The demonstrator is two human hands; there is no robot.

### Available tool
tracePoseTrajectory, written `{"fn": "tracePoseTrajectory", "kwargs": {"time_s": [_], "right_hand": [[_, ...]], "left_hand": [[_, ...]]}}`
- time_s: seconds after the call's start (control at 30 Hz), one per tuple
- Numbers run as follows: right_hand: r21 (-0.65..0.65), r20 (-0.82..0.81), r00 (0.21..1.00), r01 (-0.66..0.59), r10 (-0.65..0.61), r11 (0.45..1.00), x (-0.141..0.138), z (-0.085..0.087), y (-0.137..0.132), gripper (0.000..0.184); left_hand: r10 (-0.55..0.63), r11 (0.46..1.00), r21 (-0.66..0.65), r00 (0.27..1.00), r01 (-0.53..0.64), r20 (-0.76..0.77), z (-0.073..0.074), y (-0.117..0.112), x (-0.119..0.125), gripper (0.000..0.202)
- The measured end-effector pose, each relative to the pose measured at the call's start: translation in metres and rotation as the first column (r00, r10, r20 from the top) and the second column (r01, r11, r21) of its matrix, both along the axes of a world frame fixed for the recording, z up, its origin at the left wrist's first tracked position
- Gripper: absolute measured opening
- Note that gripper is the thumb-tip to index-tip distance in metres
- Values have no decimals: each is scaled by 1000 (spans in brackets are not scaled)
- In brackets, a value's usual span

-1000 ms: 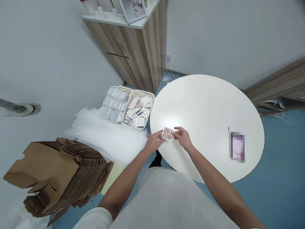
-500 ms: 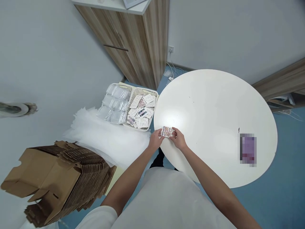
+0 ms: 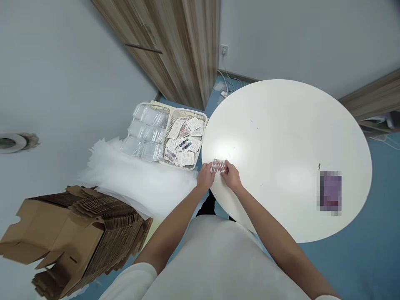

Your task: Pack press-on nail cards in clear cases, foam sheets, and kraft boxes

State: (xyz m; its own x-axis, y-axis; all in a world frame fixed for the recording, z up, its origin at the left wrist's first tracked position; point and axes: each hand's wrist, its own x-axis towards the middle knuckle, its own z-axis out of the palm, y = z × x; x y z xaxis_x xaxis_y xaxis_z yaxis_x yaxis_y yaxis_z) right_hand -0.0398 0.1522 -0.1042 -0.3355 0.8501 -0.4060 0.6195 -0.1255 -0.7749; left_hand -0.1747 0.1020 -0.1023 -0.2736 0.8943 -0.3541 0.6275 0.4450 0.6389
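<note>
Both hands pinch a small card of coloured press-on nails (image 3: 218, 165) just above the near left edge of a round white table (image 3: 281, 137). My left hand (image 3: 205, 176) grips the card's left end with closed fingers. My right hand (image 3: 230, 175) grips its right end, fingers closed too. A cream basket (image 3: 184, 141) full of similar cards stands to the left of the table, close to my left hand.
Beside the basket is a tray of clear plastic packs (image 3: 145, 132). White foam sheets (image 3: 137, 179) lie in front of it. A stack of flat cardboard boxes (image 3: 78, 233) sits lower left. A blurred purple item (image 3: 330, 192) lies on the table's right side. A wooden cabinet (image 3: 175, 46) stands behind.
The hands have drawn closer together on the card and shifted slightly up and left in view. The camera has tilted down, so the cabinet top has left the frame.
</note>
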Motion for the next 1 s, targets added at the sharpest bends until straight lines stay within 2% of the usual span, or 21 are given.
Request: {"fn": "tracePoseTrajectory", "kwargs": {"time_s": [0.1,0.2,0.33,0.57,1.0], "right_hand": [[-73,-41,995,90,-93,993,4,3,-10,64],[-203,-111,971,188,-214,961,7,6,-19,63],[-313,-206,929,237,-309,920,3,7,-24,62],[-293,-226,914,265,-336,919,-4,7,-14,61],[-280,-235,917,254,-322,926,-5,13,-3,62]], "left_hand": [[36,999,20,999,-37,40,2,-6,2,45],[119,991,38,985,-125,125,4,-12,5,45],[177,979,55,956,-195,234,3,-14,9,46],[144,979,102,948,-179,284,0,-4,7,49],[103,986,103,963,-132,249,4,10,7,50]]}}
